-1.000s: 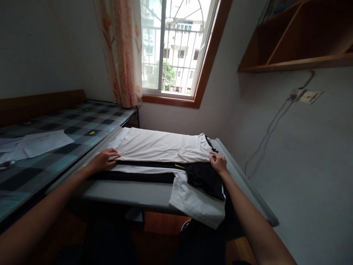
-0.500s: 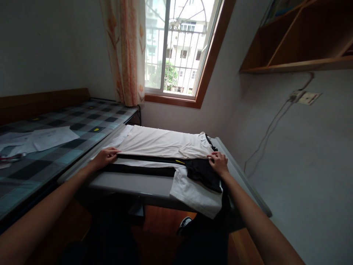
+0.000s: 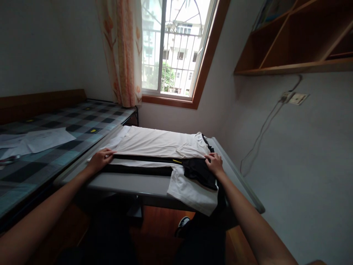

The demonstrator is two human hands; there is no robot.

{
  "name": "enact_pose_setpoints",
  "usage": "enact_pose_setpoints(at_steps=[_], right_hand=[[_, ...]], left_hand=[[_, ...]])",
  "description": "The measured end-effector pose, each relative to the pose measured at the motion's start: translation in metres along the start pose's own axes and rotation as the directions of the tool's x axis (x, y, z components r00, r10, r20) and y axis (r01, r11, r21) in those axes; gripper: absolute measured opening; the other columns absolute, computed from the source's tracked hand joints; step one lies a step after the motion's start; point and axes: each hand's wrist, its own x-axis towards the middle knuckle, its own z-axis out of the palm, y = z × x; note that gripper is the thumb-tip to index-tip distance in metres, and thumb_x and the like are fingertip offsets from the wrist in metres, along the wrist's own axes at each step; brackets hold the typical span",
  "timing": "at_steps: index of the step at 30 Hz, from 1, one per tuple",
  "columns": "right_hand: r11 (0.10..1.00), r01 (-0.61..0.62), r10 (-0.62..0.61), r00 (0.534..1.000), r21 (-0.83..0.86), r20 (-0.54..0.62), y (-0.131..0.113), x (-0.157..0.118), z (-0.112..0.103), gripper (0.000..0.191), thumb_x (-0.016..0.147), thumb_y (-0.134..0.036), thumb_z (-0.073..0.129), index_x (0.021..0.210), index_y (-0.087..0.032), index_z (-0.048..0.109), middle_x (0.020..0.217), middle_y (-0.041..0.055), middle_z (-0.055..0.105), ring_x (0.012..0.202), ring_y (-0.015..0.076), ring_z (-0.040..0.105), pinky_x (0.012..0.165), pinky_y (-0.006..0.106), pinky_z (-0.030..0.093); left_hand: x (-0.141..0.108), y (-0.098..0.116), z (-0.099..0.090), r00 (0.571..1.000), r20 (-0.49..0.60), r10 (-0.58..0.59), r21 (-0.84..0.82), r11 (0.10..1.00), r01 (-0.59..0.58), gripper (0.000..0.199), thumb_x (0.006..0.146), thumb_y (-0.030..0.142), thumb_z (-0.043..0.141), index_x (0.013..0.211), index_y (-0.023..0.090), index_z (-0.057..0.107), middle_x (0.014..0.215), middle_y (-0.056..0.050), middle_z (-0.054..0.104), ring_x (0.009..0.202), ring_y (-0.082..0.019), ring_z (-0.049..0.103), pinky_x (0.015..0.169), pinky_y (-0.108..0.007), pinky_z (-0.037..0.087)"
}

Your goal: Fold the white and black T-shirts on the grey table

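Note:
A white shirt lies folded on the grey table, its near edge running between my two hands. My left hand pinches that edge at the left end. At the right end, near the collar, my right hand grips the same edge with its fingertips. Below the shirt show layers of black cloth with a small yellow strip, and a second white garment, whose sleeve hangs over the table's front edge.
The grey table stands below a barred window. To the left is a bed with a checked cover and papers. A wooden shelf and a socket with a cable are on the right wall.
The whole view has shifted slightly, so things appear a little further left. Both hands keep their places on the shirt's edge, and the clothes look the same.

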Motion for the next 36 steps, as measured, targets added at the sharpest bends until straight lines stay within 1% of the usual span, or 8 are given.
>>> enact_pose_setpoints(at_steps=[5,11,16,19,28,32,34,36], right_hand=[[1.000,-0.025,0.025,1.000,-0.013,0.009,0.003,0.001,0.004,0.028,0.082,-0.027,0.054,0.098,-0.025,0.077,0.108,0.0109,0.060,0.095,0.0268,0.051,0.083,0.042,0.042],[0.999,-0.042,0.043,0.999,-0.025,0.032,0.006,0.004,0.006,0.025,0.084,-0.030,0.054,0.096,-0.025,0.076,0.109,0.0103,0.059,0.098,0.0272,0.052,0.086,0.042,0.041],[0.999,-0.050,0.050,0.998,-0.022,0.037,0.002,0.003,0.001,0.025,0.086,-0.030,0.053,0.092,-0.023,0.075,0.109,0.0109,0.059,0.097,0.0271,0.052,0.084,0.041,0.041],[0.997,-0.073,0.075,0.996,-0.034,0.057,-0.002,0.002,-0.003,0.026,0.088,-0.029,0.049,0.092,-0.021,0.074,0.111,0.0118,0.059,0.098,0.0277,0.052,0.084,0.041,0.041],[0.988,-0.139,0.145,0.985,-0.070,0.092,-0.007,0.001,-0.008,0.031,0.093,-0.030,0.042,0.101,-0.019,0.070,0.116,0.0131,0.055,0.103,0.0277,0.051,0.087,0.039,0.040],[0.987,-0.139,0.144,0.988,-0.080,0.054,-0.008,0.000,-0.008,0.032,0.093,-0.029,0.041,0.101,-0.020,0.070,0.115,0.0131,0.055,0.100,0.0272,0.051,0.085,0.039,0.040],[0.989,-0.119,0.121,0.992,-0.090,0.019,-0.009,-0.002,-0.008,0.031,0.093,-0.028,0.041,0.099,-0.020,0.071,0.114,0.0130,0.056,0.099,0.0271,0.050,0.084,0.038,0.039],[0.991,-0.081,0.079,0.997,-0.106,-0.022,-0.011,-0.004,-0.009,0.029,0.091,-0.026,0.044,0.097,-0.020,0.071,0.113,0.0131,0.057,0.100,0.0278,0.049,0.083,0.038,0.038]], left_hand=[[0.005,-0.005,0.001,0.997,-0.066,-0.036,-0.023,0.999,0.035,0.041,0.073,0.047,0.054,0.094,0.019,0.077,0.095,-0.007,0.068,0.068,-0.017,0.060,0.065,-0.026,0.048],[0.017,0.006,0.000,0.987,-0.147,-0.071,-0.147,0.988,0.049,0.035,0.070,0.042,0.057,0.086,0.016,0.074,0.101,-0.009,0.068,0.073,-0.018,0.065,0.067,-0.028,0.052],[0.018,0.009,0.002,0.976,-0.068,-0.207,-0.321,0.931,0.175,0.045,0.068,0.047,0.057,0.092,0.011,0.070,0.070,-0.006,0.070,0.060,-0.018,0.064,0.057,-0.026,0.048],[0.016,0.004,0.007,0.969,-0.076,-0.234,-0.354,0.915,0.193,0.049,0.067,0.048,0.057,0.094,0.010,0.069,0.062,-0.003,0.066,0.053,-0.015,0.059,0.052,-0.024,0.045],[0.020,0.002,0.008,0.943,-0.149,-0.297,-0.458,0.866,0.201,0.044,0.066,0.046,0.061,0.094,0.014,0.069,0.060,-0.001,0.065,0.056,-0.017,0.061,0.056,-0.026,0.049],[0.021,0.001,0.008,0.924,-0.189,-0.331,-0.487,0.849,0.205,0.039,0.068,0.043,0.059,0.094,0.015,0.068,0.066,-0.003,0.069,0.062,-0.020,0.065,0.063,-0.029,0.054],[0.020,-0.002,0.009,0.925,-0.199,-0.323,-0.444,0.871,0.208,0.037,0.069,0.041,0.057,0.093,0.016,0.068,0.073,-0.005,0.071,0.069,-0.021,0.068,0.069,-0.030,0.055],[0.018,-0.005,0.010,0.950,-0.169,-0.262,-0.328,0.924,0.196,0.033,0.067,0.038,0.056,0.089,0.017,0.068,0.082,-0.006,0.073,0.075,-0.023,0.068,0.074,-0.032,0.055]])
